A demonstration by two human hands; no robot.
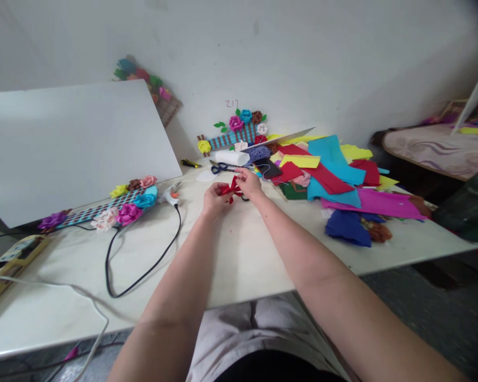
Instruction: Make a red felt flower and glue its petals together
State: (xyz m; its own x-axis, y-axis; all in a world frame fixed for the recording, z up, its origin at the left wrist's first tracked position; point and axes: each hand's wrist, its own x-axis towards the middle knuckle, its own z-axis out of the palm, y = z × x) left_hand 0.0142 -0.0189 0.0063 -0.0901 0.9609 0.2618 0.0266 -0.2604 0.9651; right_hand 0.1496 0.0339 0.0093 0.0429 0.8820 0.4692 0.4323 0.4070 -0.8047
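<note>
Both my hands meet over the middle of the table around a red paper flower (233, 189) with several pointed petals. My left hand (215, 198) is closed on its left side, fingers pinching the base. From the right, my right hand (247, 184) pinches one of the petals between thumb and fingers. Just behind the hands lie dark-handled scissors (219, 168) and a white roll (231, 157). Part of a dark ring-shaped thing shows under my right hand, mostly covered.
A glue gun (172, 195) with a black cord (110, 265) lies left, beside a flower-decorated lattice (99, 211). Coloured crepe paper (334, 164) is heaped right. A yellow cutter (191, 163) lies behind. A power strip (18, 260) sits far left; a white board (75, 143) leans on the wall.
</note>
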